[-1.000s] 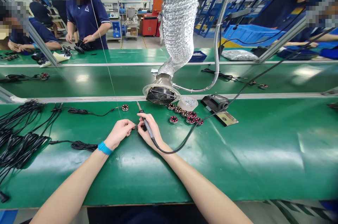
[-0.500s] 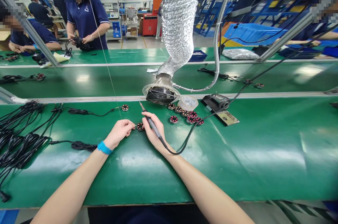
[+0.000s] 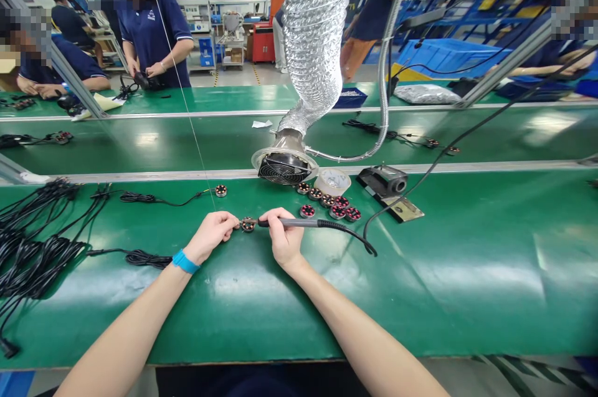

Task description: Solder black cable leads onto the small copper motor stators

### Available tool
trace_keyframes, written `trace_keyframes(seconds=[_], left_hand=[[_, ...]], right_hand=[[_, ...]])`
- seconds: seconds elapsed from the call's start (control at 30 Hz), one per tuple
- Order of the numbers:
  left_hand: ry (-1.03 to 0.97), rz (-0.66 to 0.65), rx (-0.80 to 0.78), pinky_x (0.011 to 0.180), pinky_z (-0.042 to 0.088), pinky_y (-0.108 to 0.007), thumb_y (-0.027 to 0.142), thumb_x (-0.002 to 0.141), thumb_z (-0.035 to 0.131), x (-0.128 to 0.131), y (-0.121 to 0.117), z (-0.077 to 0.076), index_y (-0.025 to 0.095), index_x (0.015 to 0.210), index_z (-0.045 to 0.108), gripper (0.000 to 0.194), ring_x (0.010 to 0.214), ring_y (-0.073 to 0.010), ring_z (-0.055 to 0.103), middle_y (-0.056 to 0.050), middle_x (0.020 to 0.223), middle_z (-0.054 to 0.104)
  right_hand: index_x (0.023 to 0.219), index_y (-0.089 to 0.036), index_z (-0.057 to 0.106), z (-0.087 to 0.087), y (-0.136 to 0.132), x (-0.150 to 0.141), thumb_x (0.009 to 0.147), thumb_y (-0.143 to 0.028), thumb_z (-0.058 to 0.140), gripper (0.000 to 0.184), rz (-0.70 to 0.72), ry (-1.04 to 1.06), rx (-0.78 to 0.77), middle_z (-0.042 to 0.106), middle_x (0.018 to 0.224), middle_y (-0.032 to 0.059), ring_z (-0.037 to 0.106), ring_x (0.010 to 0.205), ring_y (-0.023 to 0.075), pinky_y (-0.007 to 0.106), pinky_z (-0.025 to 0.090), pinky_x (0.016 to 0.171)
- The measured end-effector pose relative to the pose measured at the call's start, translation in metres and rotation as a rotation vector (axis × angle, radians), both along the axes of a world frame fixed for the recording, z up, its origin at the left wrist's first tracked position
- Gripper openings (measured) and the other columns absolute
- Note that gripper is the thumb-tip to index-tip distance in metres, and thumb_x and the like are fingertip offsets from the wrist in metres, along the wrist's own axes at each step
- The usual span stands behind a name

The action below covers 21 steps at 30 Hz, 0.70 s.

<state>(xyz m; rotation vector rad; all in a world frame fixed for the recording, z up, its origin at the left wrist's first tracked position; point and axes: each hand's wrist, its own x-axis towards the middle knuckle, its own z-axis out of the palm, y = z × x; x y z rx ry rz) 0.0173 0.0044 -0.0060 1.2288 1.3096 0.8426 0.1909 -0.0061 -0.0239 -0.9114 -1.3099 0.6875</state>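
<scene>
My right hand [image 3: 284, 240] grips a soldering iron [image 3: 299, 222], which lies nearly level and points left. Its tip reaches a small round motor stator [image 3: 247, 225] with copper windings on the bench; whether it touches is too small to tell. On the stator's left side, my left hand [image 3: 215, 234], with a blue wristband, is closed in a pinch. A thin solder wire [image 3: 191, 123] hangs from above and runs into these fingers. Another stator [image 3: 221, 191], joined to a black cable [image 3: 137, 197], lies beyond my left hand.
A fume extractor fan [image 3: 284, 169] hangs behind the hands. Several stators [image 3: 337, 211], a tape roll [image 3: 332, 182] and an iron stand [image 3: 383, 182] are to the right. Bundled black cables [image 3: 37, 247] cover the left. Across the bench, a co-worker [image 3: 156, 35] handles a black part.
My right hand has turned the soldering iron from pointing up and away to level, its tip now at the stator. The hand shifted slightly right; my left hand stays put.
</scene>
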Motion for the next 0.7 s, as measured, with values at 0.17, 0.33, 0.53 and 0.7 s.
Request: trace_keyframes(seconds=[0.17,0.33,0.53,0.7], left_hand=[[-0.009,0.0,-0.001,0.048,0.026,-0.022,0.038,0.072,0.063,0.0001,-0.0003,-0.0001,0.014,0.068,0.06,0.024,0.045,-0.0073,0.037,0.005,0.049,0.044],[-0.01,-0.002,-0.001,0.048,0.026,-0.022,0.038,0.072,0.063,-0.0001,-0.0003,-0.0005,0.014,0.068,0.06,0.024,0.046,-0.0073,0.037,0.005,0.05,0.044],[-0.008,-0.003,-0.004,0.048,0.026,-0.022,0.038,0.072,0.064,-0.0004,0.0002,-0.0012,0.014,0.069,0.059,0.024,0.046,-0.0075,0.037,0.005,0.05,0.044],[-0.01,0.002,-0.003,0.048,0.026,-0.022,0.037,0.071,0.064,0.0003,-0.0005,0.0004,0.015,0.067,0.059,0.024,0.045,-0.0076,0.037,0.005,0.05,0.044]], right_hand=[[0.07,-0.02,0.065,0.0055,-0.0017,-0.0007,0.088,-0.027,0.05,0.025,0.016,-0.041,0.027,0.067,0.066,0.0024,0.063,0.061,0.0176,0.03,0.051,0.059],[0.069,-0.02,0.064,0.0059,-0.0013,-0.0017,0.088,-0.027,0.049,0.025,-0.001,-0.062,0.031,0.068,0.066,0.0024,0.064,0.062,0.0174,0.029,0.052,0.061],[0.069,-0.02,0.064,0.0054,-0.0006,-0.0023,0.089,-0.027,0.049,0.026,0.0,-0.058,0.025,0.068,0.067,0.0027,0.064,0.063,0.018,0.031,0.053,0.062],[0.068,-0.02,0.064,0.0073,-0.0019,-0.0014,0.088,-0.028,0.049,0.026,0.004,-0.067,0.01,0.067,0.066,0.0026,0.063,0.063,0.0181,0.031,0.053,0.063]])
